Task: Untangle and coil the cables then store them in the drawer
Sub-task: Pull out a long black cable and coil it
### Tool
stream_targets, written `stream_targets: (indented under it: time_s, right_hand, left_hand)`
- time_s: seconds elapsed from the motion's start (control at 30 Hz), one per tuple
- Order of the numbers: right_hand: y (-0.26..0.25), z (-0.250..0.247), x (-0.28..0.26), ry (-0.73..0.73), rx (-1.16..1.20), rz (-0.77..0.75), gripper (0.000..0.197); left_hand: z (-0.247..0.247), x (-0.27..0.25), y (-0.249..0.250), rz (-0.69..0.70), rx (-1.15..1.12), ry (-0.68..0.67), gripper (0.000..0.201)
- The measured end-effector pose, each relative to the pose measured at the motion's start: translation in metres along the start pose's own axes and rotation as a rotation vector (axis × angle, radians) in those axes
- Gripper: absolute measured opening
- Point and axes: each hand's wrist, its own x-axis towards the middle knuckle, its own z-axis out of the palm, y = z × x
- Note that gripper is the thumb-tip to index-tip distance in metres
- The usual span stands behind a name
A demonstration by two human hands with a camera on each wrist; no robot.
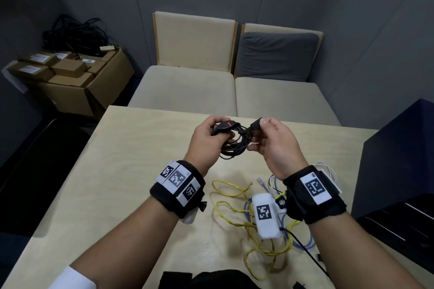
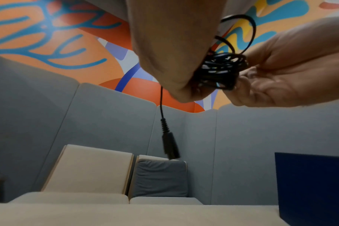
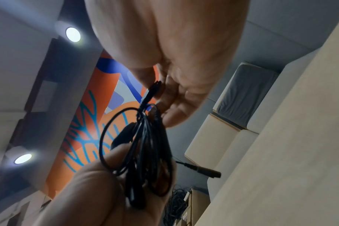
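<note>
Two beige sofa seats (image 1: pixel 230 91) fill the far side of my head view, with a grey cushion (image 1: pixel 277 56) propped on the right one. Nearer me is the pale wooden surface (image 1: pixel 131 171), and a dark blue cabinet (image 1: pixel 399 159) stands at its right edge. A cardboard box (image 1: pixel 77 77) topped with smaller cartons and a heap of black wires sits off to the left on the floor.

On the surface just below my wrists lies a loose tangle: a yellow cable (image 1: pixel 237 216) looping across a blue cable (image 1: pixel 303 241), with a white cable (image 1: pixel 328 171) partly hidden behind my right wristband.

Both hands are raised above the surface, close together. My left hand (image 1: pixel 206 138) has its fingers curled round a black cable (image 1: pixel 234 148) already gathered into a bundle of loops; a black piece with a red mark (image 1: pixel 229 123) rests against the thumb at the top of that bundle. My right hand (image 1: pixel 274 143) pinches the cable's connector (image 1: pixel 256 124) between thumb and forefinger, the other fingers loosely bent beside the loops.

From the left wrist view, the cable's other end, a black plug (image 2: pixel 169 145), dangles free below the bundle (image 2: pixel 219 70). The right wrist view shows the pinched connector (image 3: pixel 155 90) just above the coil.
</note>
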Motion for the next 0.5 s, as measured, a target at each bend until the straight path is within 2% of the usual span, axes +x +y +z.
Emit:
stream_targets:
  time_s: [0.13, 0.23, 0.37, 0.43, 0.5]
  right_hand:
    - [0.004, 0.001, -0.001, -0.009, -0.001, 0.016, 0.026]
    - [0.005, -0.003, 0.0, -0.022, 0.025, 0.068, 0.027]
    - [0.005, -0.017, 0.0, -0.135, -0.009, 0.16, 0.022]
    - [0.006, -0.026, 0.002, -0.184, -0.008, 0.163, 0.022]
    - [0.012, -0.031, 0.006, -0.22, -0.039, 0.141, 0.026]
  left_hand:
    - [0.001, 0.002, 0.003, -0.071, -0.207, 0.003, 0.026]
    - [-0.001, -0.001, 0.005, -0.078, -0.289, -0.113, 0.028]
    - [-0.01, -0.003, 0.005, -0.012, 0.007, -0.282, 0.039]
    - [-0.013, -0.005, 0.009, -0.046, 0.102, -0.416, 0.046]
    - [-0.014, -0.008, 0.014, -0.089, 0.112, -0.547, 0.043]
